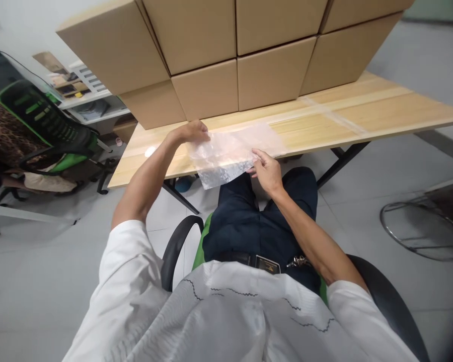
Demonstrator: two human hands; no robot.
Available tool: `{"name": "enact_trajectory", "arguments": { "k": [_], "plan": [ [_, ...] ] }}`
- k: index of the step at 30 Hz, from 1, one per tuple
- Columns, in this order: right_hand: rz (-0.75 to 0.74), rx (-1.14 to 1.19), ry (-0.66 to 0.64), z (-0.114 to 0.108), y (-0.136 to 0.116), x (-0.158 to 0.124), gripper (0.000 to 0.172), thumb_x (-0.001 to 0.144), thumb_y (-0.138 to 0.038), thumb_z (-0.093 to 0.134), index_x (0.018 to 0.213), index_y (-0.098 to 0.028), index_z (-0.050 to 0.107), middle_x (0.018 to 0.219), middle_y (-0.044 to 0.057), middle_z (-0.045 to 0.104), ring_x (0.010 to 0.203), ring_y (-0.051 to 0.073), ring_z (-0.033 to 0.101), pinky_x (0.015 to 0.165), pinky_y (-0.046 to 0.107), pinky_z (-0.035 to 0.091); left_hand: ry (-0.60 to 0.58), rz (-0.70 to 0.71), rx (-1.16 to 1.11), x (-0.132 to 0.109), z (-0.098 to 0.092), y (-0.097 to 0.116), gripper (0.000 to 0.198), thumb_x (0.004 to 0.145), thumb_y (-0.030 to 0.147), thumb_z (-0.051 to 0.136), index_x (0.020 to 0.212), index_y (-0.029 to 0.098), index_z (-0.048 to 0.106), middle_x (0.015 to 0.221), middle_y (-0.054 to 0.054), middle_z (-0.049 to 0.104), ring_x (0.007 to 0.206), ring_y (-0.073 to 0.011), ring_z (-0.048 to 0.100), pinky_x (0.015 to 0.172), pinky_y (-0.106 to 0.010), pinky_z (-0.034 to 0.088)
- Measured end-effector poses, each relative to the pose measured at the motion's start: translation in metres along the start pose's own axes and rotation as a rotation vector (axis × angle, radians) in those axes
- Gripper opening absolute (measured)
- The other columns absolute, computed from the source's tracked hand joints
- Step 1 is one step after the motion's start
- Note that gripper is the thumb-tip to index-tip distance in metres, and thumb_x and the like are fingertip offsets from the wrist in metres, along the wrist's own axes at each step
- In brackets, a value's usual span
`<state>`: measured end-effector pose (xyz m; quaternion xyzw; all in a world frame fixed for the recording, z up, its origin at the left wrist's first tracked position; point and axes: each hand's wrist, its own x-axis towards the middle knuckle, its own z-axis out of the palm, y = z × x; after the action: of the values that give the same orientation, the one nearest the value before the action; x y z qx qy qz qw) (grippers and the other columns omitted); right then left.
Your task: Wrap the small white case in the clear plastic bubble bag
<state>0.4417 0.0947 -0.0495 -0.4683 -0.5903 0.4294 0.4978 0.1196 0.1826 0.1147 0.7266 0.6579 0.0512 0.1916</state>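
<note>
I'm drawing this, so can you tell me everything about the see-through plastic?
The see-through plastic looks thin, wrinkled and shiny near its lower edge; bag or sheet, I can't tell. It spreads over the front edge of the wooden table, partly poking past it. The left hand grips its left side, the right hand its near edge.

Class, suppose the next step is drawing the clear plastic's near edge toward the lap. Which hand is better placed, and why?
The right hand, probably: its fingers touch the clear plastic at its near edge, nearer the lap. The left hand is farther away, at the plastic's far left, near the boxes.
</note>
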Motion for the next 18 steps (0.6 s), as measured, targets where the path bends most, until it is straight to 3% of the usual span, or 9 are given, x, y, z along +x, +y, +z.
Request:
{"name": "enact_trajectory", "arguments": {
  "k": [4, 7, 9, 14, 18],
  "plan": [
    [0.058, -0.056, -0.045, -0.006, -0.003, 0.001, 0.076, 0.107, -0.05, 0.07, 0.178, -0.024, 0.073, 0.148, 0.014, 0.09, 0.092, 0.027, 0.095, 0.068, 0.033, 0.078, 0.149, -0.136, 0.332, 0.029, 0.013, 0.023, 0.029, 0.098, 0.026, 0.078, 0.12, 0.014, 0.092, 0.118, -0.018, 0.089, 0.128, -0.0385, 0.083, 0.114, -0.047, 0.063],
    [0.077, -0.133, -0.065, -0.006, -0.01, 0.0, 0.079, 0.111, -0.047, 0.067, 0.186, -0.023, 0.066, 0.162, 0.016, 0.085, 0.095, 0.029, 0.096, 0.075, 0.04, 0.081, 0.224, -0.195, 0.415, 0.029, 0.026, 0.027, 0.044, 0.109, 0.033, 0.071, 0.145, 0.014, 0.088, 0.145, -0.025, 0.088, 0.142, -0.0431, 0.08, 0.121, -0.052, 0.063],
    [0.076, -0.211, -0.088, -0.004, -0.015, 0.0, 0.081, 0.114, -0.046, 0.066, 0.191, -0.023, 0.06, 0.158, 0.015, 0.087, 0.098, 0.032, 0.096, 0.088, 0.048, 0.083, 0.268, -0.183, 0.416, 0.023, 0.031, 0.024, 0.051, 0.115, 0.036, 0.065, 0.156, 0.014, 0.083, 0.152, -0.026, 0.086, 0.147, -0.0444, 0.079, 0.124, -0.055, 0.062],
    [0.039, -0.476, -0.133, 0.003, -0.023, 0.001, 0.09, 0.119, -0.044, 0.058, 0.2, -0.012, 0.039, 0.14, 0.02, 0.093, 0.122, 0.042, 0.094, 0.126, 0.065, 0.07, 0.359, 0.048, 0.345, -0.011, 0.042, 0.018, 0.062, 0.123, 0.047, 0.058, 0.175, 0.017, 0.068, 0.166, -0.024, 0.08, 0.155, -0.0419, 0.075, 0.132, -0.058, 0.057],
    [-0.075, -0.638, -0.169, 0.007, -0.021, 0.0, 0.094, 0.118, -0.044, 0.049, 0.202, -0.006, 0.028, 0.151, 0.027, 0.088, 0.137, 0.046, 0.088, 0.126, 0.066, 0.067, 0.271, 0.357, 0.365, -0.061, 0.082, 0.028, 0.085, 0.123, 0.068, 0.06, 0.186, 0.013, 0.055, 0.18, -0.028, 0.069, 0.164, -0.0454, 0.069, 0.141, -0.061, 0.051]
  ]
}}
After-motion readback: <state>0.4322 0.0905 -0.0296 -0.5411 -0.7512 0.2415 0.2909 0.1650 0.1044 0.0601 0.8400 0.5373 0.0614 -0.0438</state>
